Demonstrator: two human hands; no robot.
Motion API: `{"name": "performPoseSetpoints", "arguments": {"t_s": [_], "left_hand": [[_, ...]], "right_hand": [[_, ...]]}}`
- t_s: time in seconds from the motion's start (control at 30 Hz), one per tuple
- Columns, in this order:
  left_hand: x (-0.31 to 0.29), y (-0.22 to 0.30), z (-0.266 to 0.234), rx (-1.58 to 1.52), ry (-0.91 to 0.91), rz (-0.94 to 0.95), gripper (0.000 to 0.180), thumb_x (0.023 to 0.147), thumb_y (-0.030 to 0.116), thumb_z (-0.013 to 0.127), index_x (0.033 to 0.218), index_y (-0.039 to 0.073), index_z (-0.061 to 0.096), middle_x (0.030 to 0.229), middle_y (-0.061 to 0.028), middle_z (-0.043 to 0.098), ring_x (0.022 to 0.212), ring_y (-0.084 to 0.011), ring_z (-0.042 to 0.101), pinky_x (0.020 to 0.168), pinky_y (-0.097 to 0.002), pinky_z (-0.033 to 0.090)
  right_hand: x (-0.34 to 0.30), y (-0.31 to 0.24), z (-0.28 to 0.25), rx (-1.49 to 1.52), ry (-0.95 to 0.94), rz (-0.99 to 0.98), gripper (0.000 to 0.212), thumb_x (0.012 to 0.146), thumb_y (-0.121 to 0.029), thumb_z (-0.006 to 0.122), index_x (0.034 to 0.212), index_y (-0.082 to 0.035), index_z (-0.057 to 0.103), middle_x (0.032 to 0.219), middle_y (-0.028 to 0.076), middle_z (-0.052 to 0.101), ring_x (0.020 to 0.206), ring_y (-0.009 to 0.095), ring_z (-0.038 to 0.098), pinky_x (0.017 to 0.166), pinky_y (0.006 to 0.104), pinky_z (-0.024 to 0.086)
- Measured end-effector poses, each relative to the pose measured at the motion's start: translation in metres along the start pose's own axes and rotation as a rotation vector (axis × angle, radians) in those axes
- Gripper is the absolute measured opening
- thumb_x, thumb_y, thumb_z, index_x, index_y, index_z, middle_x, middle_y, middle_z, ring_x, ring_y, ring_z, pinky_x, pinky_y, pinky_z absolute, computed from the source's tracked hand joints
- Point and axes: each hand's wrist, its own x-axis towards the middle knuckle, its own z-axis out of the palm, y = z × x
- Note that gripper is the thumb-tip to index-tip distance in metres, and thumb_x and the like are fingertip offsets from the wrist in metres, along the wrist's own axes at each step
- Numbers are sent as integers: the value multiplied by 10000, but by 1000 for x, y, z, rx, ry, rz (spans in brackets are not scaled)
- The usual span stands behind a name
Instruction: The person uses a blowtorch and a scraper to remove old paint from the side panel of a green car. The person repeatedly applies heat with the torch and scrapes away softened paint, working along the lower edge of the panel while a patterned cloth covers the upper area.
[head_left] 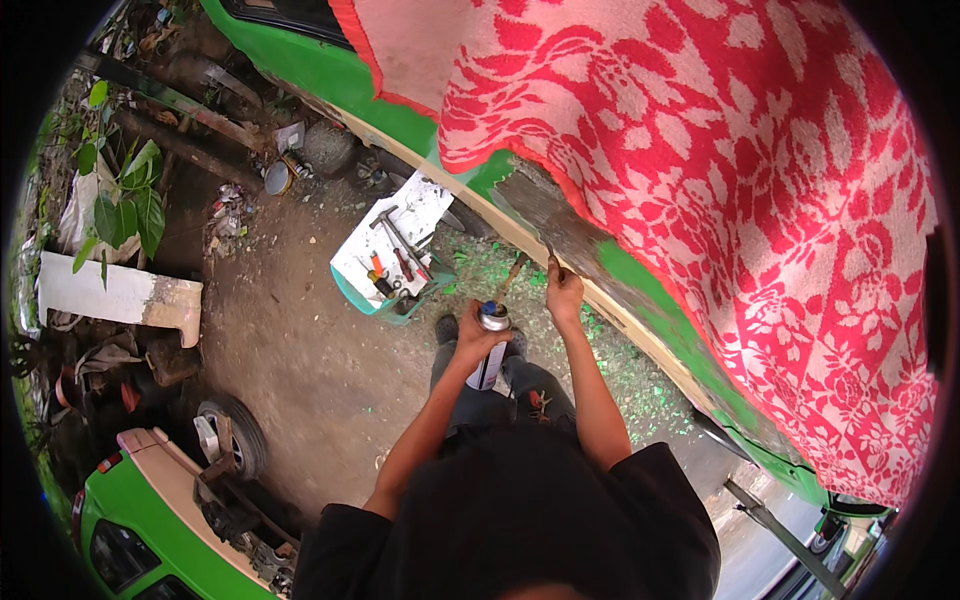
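Note:
My left hand (474, 340) is wrapped round an upright silver-and-white gas canister (484, 372). A blow torch head (491, 308) sits on its top, and a brownish nozzle (513, 275) points toward the car's lower edge. My right hand (565, 295) is closed on a thin scraper-like tool (549, 249), mostly hidden by the fingers, close against the cream strip along the green car body (640, 274). Bare, greyish metal (545, 205) shows above that strip. A red-and-pink patterned blanket (680, 180) hangs over the car.
Left of the car stands a teal stool or crate (350, 292) with a white sheet, a hammer (392, 238) and several hand tools. Green paint flakes (600, 352) litter the ground. Another green car (150, 510), a wheel (240, 440) and scrap lie to the left.

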Motion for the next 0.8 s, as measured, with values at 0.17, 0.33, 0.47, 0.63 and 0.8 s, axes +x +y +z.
{"name": "performPoseSetpoints", "arguments": {"t_s": [0.17, 0.33, 0.47, 0.63, 0.8], "left_hand": [[15, 1, 6, 162, 76, -63, 616, 564, -31, 804, 1087, 66, 493, 986, -40, 611, 923, -177, 614, 825, -321, 495], [19, 9, 10, 103, 104, -42, 572, 571, -11, 804, 1048, 68, 497, 957, -40, 618, 874, -167, 606, 796, -327, 486], [18, 19, 11, 84, 90, -91, 591, 565, -30, 798, 1062, 67, 493, 964, -46, 628, 882, -178, 622, 800, -323, 496], [22, 25, 7, 5, 40, -43, 582, 562, -33, 807, 1045, 68, 497, 963, -48, 621, 873, -176, 615, 792, -326, 497], [24, 14, -1, 79, 26, -8, 590, 570, -42, 810, 1056, 66, 493, 968, -44, 617, 896, -173, 611, 800, -318, 497]], "right_hand": [[7, 2, 8, -164, -40, -16, 384, 956, -277, 573, 810, 73, 629, 613, 226, 567, 540, 329, 535, 583, 447, 429], [2, 6, 19, -110, 16, 60, 412, 964, -291, 554, 763, 60, 634, 642, 254, 589, 609, 390, 600, 614, 470, 445], [1, 6, 25, -132, 44, -40, 365, 963, -263, 555, 820, 62, 640, 674, 257, 607, 636, 404, 609, 634, 471, 454], [2, 8, 27, -69, 94, 47, 333, 958, -235, 563, 831, 63, 639, 683, 260, 613, 640, 408, 611, 640, 474, 457], [5, 6, 27, -90, 111, -49, 408, 956, -292, 580, 752, 60, 615, 610, 222, 572, 546, 319, 534, 581, 447, 432]]}}
